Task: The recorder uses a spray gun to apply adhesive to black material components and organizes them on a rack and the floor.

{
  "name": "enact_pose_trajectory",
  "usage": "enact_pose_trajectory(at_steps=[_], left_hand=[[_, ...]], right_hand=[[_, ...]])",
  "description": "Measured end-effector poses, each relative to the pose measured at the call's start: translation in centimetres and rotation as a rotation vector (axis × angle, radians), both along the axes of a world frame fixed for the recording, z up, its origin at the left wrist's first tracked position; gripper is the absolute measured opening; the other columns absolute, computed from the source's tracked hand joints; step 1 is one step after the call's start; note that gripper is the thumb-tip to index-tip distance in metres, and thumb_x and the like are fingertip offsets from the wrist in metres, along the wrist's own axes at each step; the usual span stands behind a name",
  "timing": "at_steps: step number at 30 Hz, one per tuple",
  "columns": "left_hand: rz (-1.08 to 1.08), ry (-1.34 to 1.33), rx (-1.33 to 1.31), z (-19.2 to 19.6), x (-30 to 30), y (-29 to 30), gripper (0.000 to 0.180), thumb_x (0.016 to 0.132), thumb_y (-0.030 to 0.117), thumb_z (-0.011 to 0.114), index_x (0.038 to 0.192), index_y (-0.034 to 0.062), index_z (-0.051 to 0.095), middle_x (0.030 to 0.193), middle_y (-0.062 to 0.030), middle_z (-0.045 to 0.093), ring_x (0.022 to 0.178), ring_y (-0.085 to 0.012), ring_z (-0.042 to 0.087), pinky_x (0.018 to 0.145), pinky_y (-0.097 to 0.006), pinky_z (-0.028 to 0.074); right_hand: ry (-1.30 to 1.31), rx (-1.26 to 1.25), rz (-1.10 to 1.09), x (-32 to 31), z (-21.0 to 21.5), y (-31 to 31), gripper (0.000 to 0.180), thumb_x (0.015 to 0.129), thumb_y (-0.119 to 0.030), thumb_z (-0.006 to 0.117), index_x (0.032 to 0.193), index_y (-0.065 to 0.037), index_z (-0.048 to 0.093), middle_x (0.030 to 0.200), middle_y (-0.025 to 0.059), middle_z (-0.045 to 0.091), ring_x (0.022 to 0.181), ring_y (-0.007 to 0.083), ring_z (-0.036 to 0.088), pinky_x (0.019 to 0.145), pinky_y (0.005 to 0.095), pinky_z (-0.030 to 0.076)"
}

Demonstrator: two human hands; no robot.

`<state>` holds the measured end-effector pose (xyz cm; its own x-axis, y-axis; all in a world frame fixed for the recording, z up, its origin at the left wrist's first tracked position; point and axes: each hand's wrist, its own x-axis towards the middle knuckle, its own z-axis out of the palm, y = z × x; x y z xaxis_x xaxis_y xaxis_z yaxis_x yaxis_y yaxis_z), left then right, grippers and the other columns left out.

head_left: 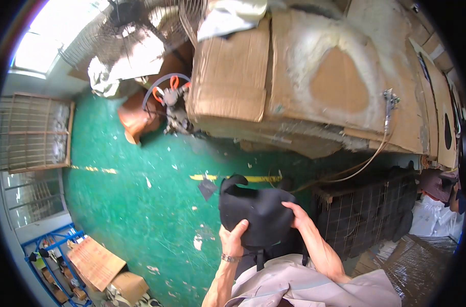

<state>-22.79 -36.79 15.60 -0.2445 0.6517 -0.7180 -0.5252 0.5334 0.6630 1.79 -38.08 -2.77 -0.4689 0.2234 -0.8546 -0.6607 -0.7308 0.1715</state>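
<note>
A black, soft-looking sheet [261, 212] hangs in front of my body, with its far left corner curling up. My left hand [232, 239] grips its near left edge, the thumb lying on top. On the opposite side, my right hand [297, 215] pinches the right edge between thumb and fingers. The fingers beneath the sheet are hidden. Beyond it stands a bench covered in cardboard [289, 92] with a whitish crust around a bare brown patch. A metal spray gun [388, 105] with a hose [368, 162] rests at the bench's right part.
A wire rack of dark sheets [366, 217] stands below the bench at right. Left of the bench are orange-handled machinery [175, 105], a brown container [138, 115] and a fan [123, 36]. Cardboard [96, 261] and a blue frame [43, 271] sit at lower left. Scraps litter the green floor [125, 189].
</note>
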Motion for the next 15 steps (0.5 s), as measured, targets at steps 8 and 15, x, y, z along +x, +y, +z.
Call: enact_pose_trajectory(at_steps=[8, 15], left_hand=[[-0.261, -0.24, 0.056, 12.0, 6.5, 5.9, 0.056, 0.085, 0.011, 0.075, 0.134, -0.0042, 0.053, 0.122, -0.0169, 0.066, 0.105, -0.0281, 0.069, 0.091, -0.04, 0.058], [-0.406, -0.465, -0.013, 12.4, 10.8, 15.0, 0.047, 0.093, 0.019, 0.07, 0.131, -0.0041, 0.056, 0.121, -0.0171, 0.067, 0.106, -0.03, 0.069, 0.095, -0.042, 0.057]], right_hand=[[-0.176, 0.276, -0.443, 11.1, 20.2, 0.6, 0.05, 0.078, -0.014, 0.077, 0.125, -0.002, 0.064, 0.123, 0.0135, 0.069, 0.113, 0.0307, 0.065, 0.104, 0.0457, 0.05], [-0.548, 0.306, -0.603, 14.4, 29.1, 5.1, 0.044, 0.08, -0.012, 0.074, 0.121, 0.001, 0.066, 0.119, 0.015, 0.07, 0.107, 0.0323, 0.067, 0.098, 0.0462, 0.054]])
